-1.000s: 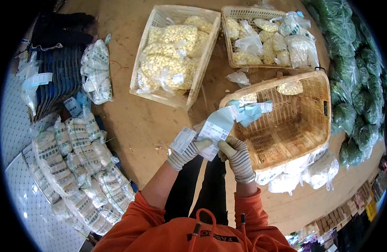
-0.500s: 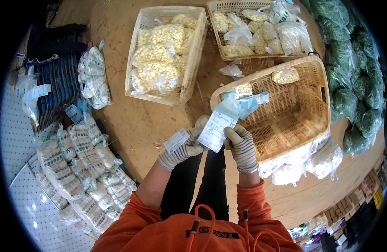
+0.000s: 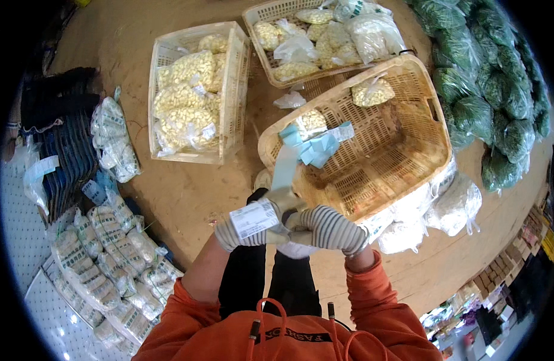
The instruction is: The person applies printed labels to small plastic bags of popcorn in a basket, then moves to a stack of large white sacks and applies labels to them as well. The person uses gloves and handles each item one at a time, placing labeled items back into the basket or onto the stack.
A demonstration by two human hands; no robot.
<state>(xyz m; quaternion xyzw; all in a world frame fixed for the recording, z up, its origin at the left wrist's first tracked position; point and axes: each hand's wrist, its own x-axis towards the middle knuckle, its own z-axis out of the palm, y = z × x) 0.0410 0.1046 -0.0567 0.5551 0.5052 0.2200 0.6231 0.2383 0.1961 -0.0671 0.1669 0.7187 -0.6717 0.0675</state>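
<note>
My left hand point(image 3: 278, 203), in a striped knit work glove, is closed on a strip of printed labels on pale blue backing point(image 3: 284, 168). A white printed label point(image 3: 253, 218) lies across the back of that glove. My right hand point(image 3: 334, 231), gloved alike, is closed against the left, fingertips pinched together; part of the strip's white end point(image 3: 296, 249) shows beneath the hands. From the hands the strip runs up to a folded heap point(image 3: 318, 149) in the tan plastic basket point(image 3: 397, 159). Two bags of pale yellow pieces, one at the corner point(image 3: 312, 122) and one farther point(image 3: 373, 92), lie inside.
A whitish crate point(image 3: 233, 99) of filled bags stands far left; another basket point(image 3: 256, 36) of bags is behind. Green-filled bags point(image 3: 472, 114) pile up at right, white bags point(image 3: 451, 207) beside the basket. Packed bundles point(image 3: 96, 259) lie at left, near dark blue stacked material point(image 3: 66, 141).
Both hands have come lower and together, and the printed end of the strip has swung down out of sight between them. The view has shifted, so the baskets appear farther left.
</note>
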